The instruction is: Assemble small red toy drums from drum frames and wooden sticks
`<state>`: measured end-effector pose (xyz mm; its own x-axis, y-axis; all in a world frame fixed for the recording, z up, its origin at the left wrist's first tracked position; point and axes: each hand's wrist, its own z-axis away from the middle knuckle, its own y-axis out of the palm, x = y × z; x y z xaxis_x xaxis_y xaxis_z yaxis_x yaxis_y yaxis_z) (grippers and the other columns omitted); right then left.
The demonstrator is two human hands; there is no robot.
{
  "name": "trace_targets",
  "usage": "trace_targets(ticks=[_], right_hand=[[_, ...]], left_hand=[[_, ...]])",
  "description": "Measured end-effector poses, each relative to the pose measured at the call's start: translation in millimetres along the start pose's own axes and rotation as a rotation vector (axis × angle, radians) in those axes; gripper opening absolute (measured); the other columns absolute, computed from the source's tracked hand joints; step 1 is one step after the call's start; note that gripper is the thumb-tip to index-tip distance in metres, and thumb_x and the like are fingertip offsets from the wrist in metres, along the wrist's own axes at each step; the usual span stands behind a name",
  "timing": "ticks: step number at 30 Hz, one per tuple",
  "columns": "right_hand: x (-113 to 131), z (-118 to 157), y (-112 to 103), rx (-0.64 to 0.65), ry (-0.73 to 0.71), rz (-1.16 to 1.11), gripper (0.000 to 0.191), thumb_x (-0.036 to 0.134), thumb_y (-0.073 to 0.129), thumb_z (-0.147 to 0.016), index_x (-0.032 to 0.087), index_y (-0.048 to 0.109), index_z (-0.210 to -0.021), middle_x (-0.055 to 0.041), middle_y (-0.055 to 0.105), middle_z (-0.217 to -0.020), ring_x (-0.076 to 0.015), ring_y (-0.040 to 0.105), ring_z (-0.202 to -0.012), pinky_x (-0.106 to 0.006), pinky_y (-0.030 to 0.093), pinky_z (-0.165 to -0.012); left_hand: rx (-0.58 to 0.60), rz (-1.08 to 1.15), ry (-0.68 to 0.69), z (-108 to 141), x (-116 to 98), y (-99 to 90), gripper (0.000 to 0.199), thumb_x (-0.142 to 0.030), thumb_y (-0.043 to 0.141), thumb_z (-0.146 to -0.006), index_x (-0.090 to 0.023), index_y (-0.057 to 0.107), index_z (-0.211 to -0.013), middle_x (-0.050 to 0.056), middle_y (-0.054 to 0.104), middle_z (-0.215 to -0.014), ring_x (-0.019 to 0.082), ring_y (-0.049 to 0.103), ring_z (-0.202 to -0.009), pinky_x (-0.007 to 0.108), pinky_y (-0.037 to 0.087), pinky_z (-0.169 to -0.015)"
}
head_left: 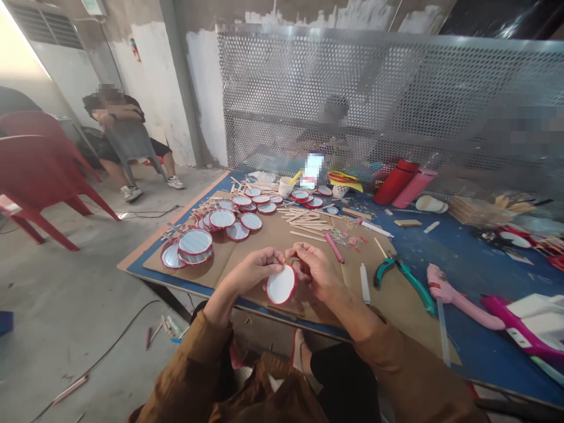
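Observation:
A small white disc with a red rim (281, 284) hangs between my hands above the front edge of the table. My left hand (261, 265) is closed, its thumb and fingers pinching the disc's upper left edge. My right hand (314, 264) is closed at the disc's upper right, fingertips together by the rim. Something thin and brownish shows at those fingertips, too small to name. To the left, several similar red-rimmed discs (222, 218) lie grouped, some with wooden sticks. Flat wooden sticks (306, 222) lie in a pile beyond my hands.
Cardboard (247, 249) covers part of the blue table (440, 258). At right are teal-handled pliers (412, 282), a pink glue gun (467, 302), and white tubes (365, 283). Red and pink bottles (396, 182) lean near a perforated metal screen (374, 88). A person (127, 129) sits at left.

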<state>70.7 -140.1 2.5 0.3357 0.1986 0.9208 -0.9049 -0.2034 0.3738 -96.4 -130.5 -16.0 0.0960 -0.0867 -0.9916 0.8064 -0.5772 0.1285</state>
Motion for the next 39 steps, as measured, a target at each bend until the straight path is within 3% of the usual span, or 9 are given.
trace_targets(ticks=[3,7,11,14,16,24,30,33,39], right_hand=[[3,3,0,0.050,-0.029,0.099,0.036,0.049,0.070,-0.071,0.018,0.050,-0.073,0.0056,0.054,-0.063,-0.0023,0.034,-0.039,-0.017,0.020,-0.036],[4,8,-6,0.132,-0.064,0.437,0.036,0.052,0.063,-0.077,0.017,0.054,-0.076,0.0069,0.046,-0.058,-0.0044,0.039,-0.047,-0.017,0.029,-0.043],[8,12,-14,0.222,0.048,0.589,0.039,0.055,0.060,-0.078,0.017,0.056,-0.083,0.0060,0.051,-0.060,-0.0055,0.044,-0.044,-0.019,0.033,-0.042],[16,14,-16,0.172,0.091,0.594,0.035,0.052,0.061,-0.077,0.018,0.053,-0.081,0.0076,0.049,-0.058,-0.0042,0.038,-0.037,-0.018,0.027,-0.036],[22,16,-14,0.133,0.042,0.631,0.029,0.046,0.059,-0.079,0.018,0.053,-0.080,0.0074,0.049,-0.061,-0.0032,0.034,-0.038,-0.018,0.024,-0.036],[38,45,1,0.047,-0.228,1.148,0.016,0.028,0.047,-0.088,0.020,0.056,-0.078,0.0029,0.056,-0.069,-0.0107,0.051,-0.065,-0.021,0.037,-0.059],[8,82,3,-0.207,-0.504,1.439,0.021,0.026,0.043,-0.090,0.023,0.060,-0.079,-0.0025,0.061,-0.073,-0.0142,0.057,-0.064,-0.024,0.037,-0.056],[-20,103,3,-0.376,-0.515,1.361,0.020,0.028,0.043,-0.091,0.023,0.061,-0.084,-0.0037,0.063,-0.072,-0.0164,0.061,-0.066,-0.025,0.041,-0.059],[-70,125,19,-0.529,-0.401,1.034,0.014,0.033,0.052,-0.088,0.023,0.062,-0.093,-0.0050,0.070,-0.079,-0.0178,0.066,-0.068,-0.027,0.050,-0.062]], left_hand=[[-0.045,-0.017,-0.003,3,-1,0.5,0.038,-0.046,0.066,-0.072,-0.016,0.050,-0.089,-0.006,0.049,-0.066,0.004,0.043,-0.047,0.016,0.033,-0.040],[-0.151,-0.074,0.000,7,-2,3.2,0.033,-0.045,0.061,-0.074,-0.017,0.049,-0.086,-0.006,0.047,-0.065,0.005,0.041,-0.048,0.016,0.030,-0.042],[-0.227,-0.187,0.023,6,-1,7.3,0.024,-0.038,0.055,-0.077,-0.017,0.049,-0.084,-0.005,0.047,-0.066,0.006,0.041,-0.052,0.018,0.030,-0.046],[-0.276,-0.338,0.088,5,0,11.1,0.015,-0.031,0.052,-0.077,-0.016,0.051,-0.080,-0.004,0.048,-0.066,0.008,0.044,-0.059,0.019,0.034,-0.054],[-0.304,-0.427,0.128,4,1,14.6,0.011,-0.027,0.051,-0.077,-0.016,0.051,-0.078,-0.003,0.050,-0.067,0.009,0.045,-0.063,0.020,0.035,-0.058],[-0.450,-0.484,0.097,11,5,40.1,0.006,-0.023,0.047,-0.080,-0.018,0.050,-0.078,-0.003,0.053,-0.068,0.010,0.048,-0.063,0.021,0.035,-0.059],[-0.493,-0.472,0.085,18,5,59.8,0.007,-0.021,0.047,-0.082,-0.019,0.050,-0.076,-0.001,0.057,-0.072,0.012,0.052,-0.068,0.022,0.037,-0.064],[-0.501,-0.482,0.056,21,6,65.9,0.008,-0.020,0.048,-0.083,-0.020,0.051,-0.076,-0.001,0.058,-0.072,0.013,0.054,-0.069,0.022,0.037,-0.065],[-0.529,-0.485,-0.003,21,5,67.7,0.007,-0.018,0.048,-0.084,-0.020,0.053,-0.080,0.000,0.061,-0.076,0.014,0.056,-0.072,0.023,0.038,-0.067]])
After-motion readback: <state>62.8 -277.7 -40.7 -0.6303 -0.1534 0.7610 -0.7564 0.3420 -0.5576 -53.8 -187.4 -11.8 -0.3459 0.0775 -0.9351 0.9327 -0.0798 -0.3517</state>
